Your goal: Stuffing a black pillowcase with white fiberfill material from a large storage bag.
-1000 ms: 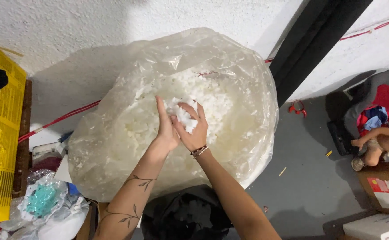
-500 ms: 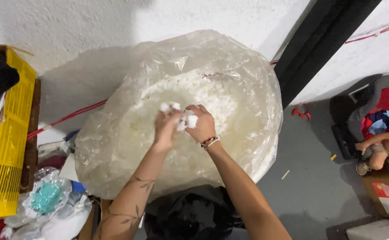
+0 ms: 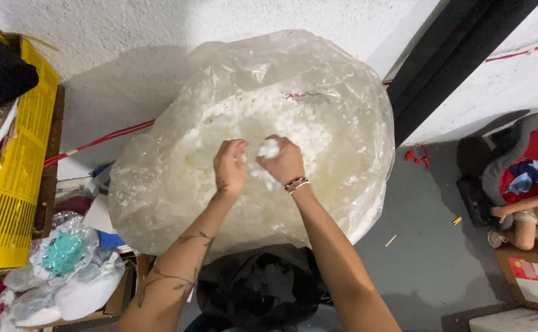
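Observation:
A very large clear plastic bag (image 3: 343, 98) full of white fluffy stuffing (image 3: 220, 135) fills the middle of the head view, against a white wall. Both my hands are inside its open top. My left hand (image 3: 229, 166) and my right hand (image 3: 284, 161) are curled close together, each gripping a clump of the white stuffing (image 3: 269, 149) between them. A beaded bracelet sits on my right wrist. Below the big bag lies a black bag (image 3: 260, 286) with some white stuffing in it.
A yellow plastic crate (image 3: 17, 203) stands at the left. Small clear bags with teal and white contents (image 3: 66, 264) lie at the lower left. Another person's leg (image 3: 527, 215) and a cardboard box (image 3: 530, 276) are at the right on the grey floor.
My hands went from flat and raised with a clump to curled fists lower in the bag, pulling at the stuffing. The view shifted slightly.

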